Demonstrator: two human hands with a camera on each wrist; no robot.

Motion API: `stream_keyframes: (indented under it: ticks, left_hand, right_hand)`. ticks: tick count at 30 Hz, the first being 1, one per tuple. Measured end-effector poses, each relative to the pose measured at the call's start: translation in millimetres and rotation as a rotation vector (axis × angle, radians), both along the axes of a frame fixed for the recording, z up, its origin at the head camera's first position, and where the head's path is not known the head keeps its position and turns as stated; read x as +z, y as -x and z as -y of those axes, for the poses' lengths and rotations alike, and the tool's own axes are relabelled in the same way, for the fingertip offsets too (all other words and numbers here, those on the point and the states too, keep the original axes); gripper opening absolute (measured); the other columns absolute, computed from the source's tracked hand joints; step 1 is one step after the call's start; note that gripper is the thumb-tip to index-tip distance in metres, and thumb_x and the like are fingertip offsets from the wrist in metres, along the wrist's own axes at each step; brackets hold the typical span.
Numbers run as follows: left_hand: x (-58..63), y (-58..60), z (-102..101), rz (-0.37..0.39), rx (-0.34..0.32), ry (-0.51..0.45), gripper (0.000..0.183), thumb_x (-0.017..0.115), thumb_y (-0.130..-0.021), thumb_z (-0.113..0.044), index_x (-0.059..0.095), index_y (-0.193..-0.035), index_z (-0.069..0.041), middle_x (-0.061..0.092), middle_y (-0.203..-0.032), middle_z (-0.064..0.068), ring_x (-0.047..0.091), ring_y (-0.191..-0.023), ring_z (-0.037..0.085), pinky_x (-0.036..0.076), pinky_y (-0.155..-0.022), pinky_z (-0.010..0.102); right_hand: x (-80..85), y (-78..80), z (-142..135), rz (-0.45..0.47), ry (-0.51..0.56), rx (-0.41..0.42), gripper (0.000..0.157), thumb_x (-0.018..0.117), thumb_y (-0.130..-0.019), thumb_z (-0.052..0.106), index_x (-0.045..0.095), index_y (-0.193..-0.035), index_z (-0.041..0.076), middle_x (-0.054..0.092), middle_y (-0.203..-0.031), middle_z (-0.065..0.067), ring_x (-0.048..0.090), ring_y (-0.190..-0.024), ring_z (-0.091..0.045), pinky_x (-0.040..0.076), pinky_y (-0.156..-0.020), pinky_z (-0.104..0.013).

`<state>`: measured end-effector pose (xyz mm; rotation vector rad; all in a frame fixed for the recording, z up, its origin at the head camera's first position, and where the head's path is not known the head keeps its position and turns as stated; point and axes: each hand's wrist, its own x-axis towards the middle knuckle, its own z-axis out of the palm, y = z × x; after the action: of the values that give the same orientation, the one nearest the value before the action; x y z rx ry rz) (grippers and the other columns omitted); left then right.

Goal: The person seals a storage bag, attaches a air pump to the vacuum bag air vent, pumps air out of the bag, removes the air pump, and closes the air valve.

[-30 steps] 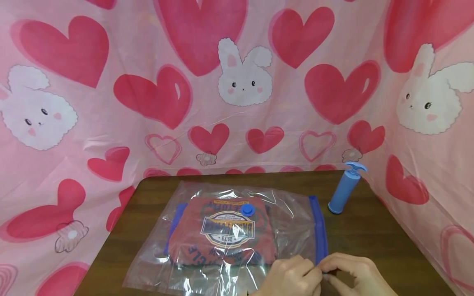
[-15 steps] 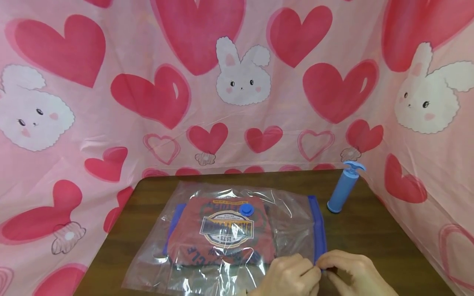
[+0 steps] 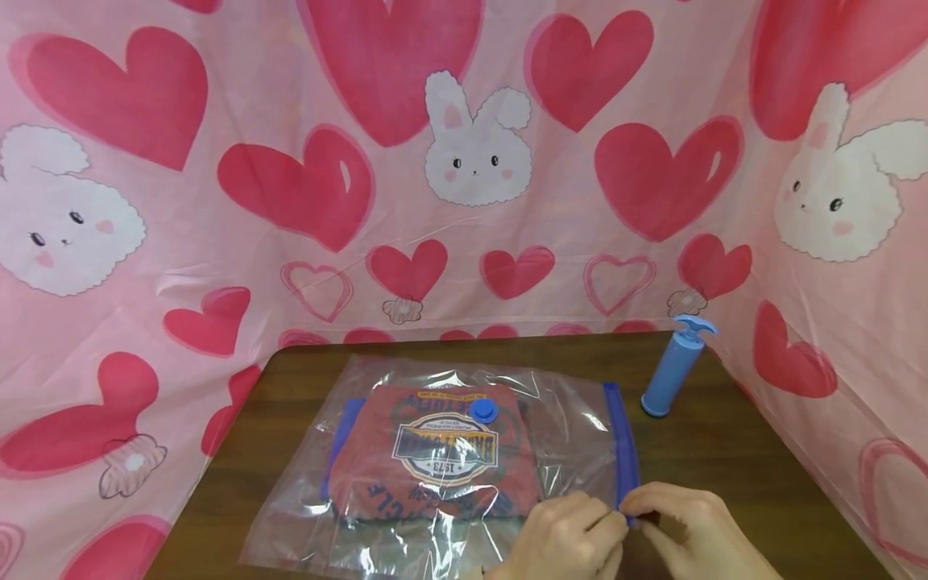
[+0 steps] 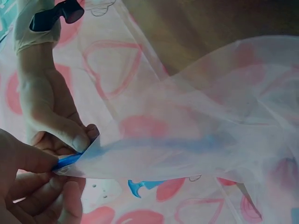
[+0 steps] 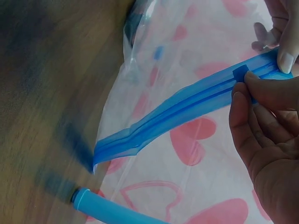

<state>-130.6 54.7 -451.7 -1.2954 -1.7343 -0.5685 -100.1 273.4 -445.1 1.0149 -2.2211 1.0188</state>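
Note:
A clear vacuum storage bag (image 3: 580, 451) lies on the table with a folded red printed garment (image 3: 442, 451) inside. On top of it is a round blue valve (image 3: 484, 411). A blue zip strip (image 3: 625, 443) runs along the bag's right edge. My right hand (image 3: 685, 524) pinches a small dark blue slider (image 5: 241, 73) on that strip between thumb and index finger. Close beside it, my left hand (image 3: 569, 536) pinches the near end of the strip, seen as a blue tip (image 4: 69, 160) in the left wrist view.
A light blue hand pump (image 3: 674, 366) stands upright at the back right of the brown wooden table (image 3: 732, 459). Pink cloth (image 3: 551, 217) with hearts and rabbits hangs behind and on both sides. A blue piece (image 3: 346, 427) shows at the garment's left edge.
Both hands have shifted slightly away from me along the zip strip's near end, still pinching. The bag, garment and pump stay where they were.

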Motion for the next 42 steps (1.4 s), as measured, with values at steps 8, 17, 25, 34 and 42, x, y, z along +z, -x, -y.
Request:
stream_keyframes:
  ticks: [8, 17, 25, 34, 42]
  left_hand:
    - [4.1, -3.5, -1, 0.071, 0.045, 0.017, 0.028, 0.053, -0.095, -0.007, 0.072, -0.077, -0.017, 0.063, -0.074, -0.011, 0.049, -0.064, -0.003, 0.03, -0.07, 0.0]
    - [6.8, -2.7, -4, 0.057, 0.006, 0.003, 0.033, 0.045, -0.09, -0.005, 0.063, -0.066, -0.018, 0.049, -0.066, -0.012, 0.035, -0.061, -0.004, 0.019, -0.063, 0.003]
    - [5.3, -2.0, -5, -0.031, 0.009, 0.004, 0.033, 0.043, -0.091, -0.005, 0.06, -0.066, -0.019, 0.049, -0.067, -0.012, 0.039, -0.061, -0.003, 0.023, -0.06, 0.004]
    - [5.3, 3.2, -3, -0.124, -0.032, 0.004, 0.031, 0.045, -0.089, -0.004, 0.062, -0.068, -0.021, 0.05, -0.069, -0.013, 0.041, -0.063, -0.005, 0.027, -0.063, 0.002]
    - [7.0, 3.6, -3, -0.136, -0.053, 0.008, 0.029, 0.048, -0.09, -0.005, 0.062, -0.069, -0.021, 0.051, -0.07, -0.013, 0.043, -0.065, -0.005, 0.029, -0.064, 0.003]
  right_hand:
    - [3.8, 0.1, 6, -0.016, -0.015, -0.013, 0.026, 0.058, -0.107, 0.036, 0.075, -0.105, 0.017, 0.074, -0.101, 0.006, 0.071, -0.087, -0.006, 0.053, -0.077, -0.012]
    - [11.3, 0.5, 9, -0.053, -0.073, -0.031, 0.028, 0.053, -0.109, 0.04, 0.073, -0.1, 0.022, 0.072, -0.1, 0.012, 0.069, -0.085, -0.003, 0.053, -0.075, -0.011]
    - [7.1, 5.4, 8, -0.115, -0.042, 0.028, 0.031, 0.054, -0.109, 0.034, 0.074, -0.096, 0.014, 0.073, -0.095, 0.002, 0.07, -0.082, -0.009, 0.052, -0.073, -0.011]
    - [2.3, 11.2, 1, -0.113, -0.032, 0.052, 0.032, 0.077, -0.074, -0.016, 0.074, -0.094, 0.009, 0.073, -0.093, -0.002, 0.069, -0.079, -0.01, 0.052, -0.071, -0.012]
    - [-1.3, 13.0, -3, -0.043, -0.028, -0.005, 0.038, 0.074, -0.076, -0.019, 0.074, -0.096, 0.014, 0.074, -0.092, 0.002, 0.068, -0.08, -0.006, 0.053, -0.069, -0.012]
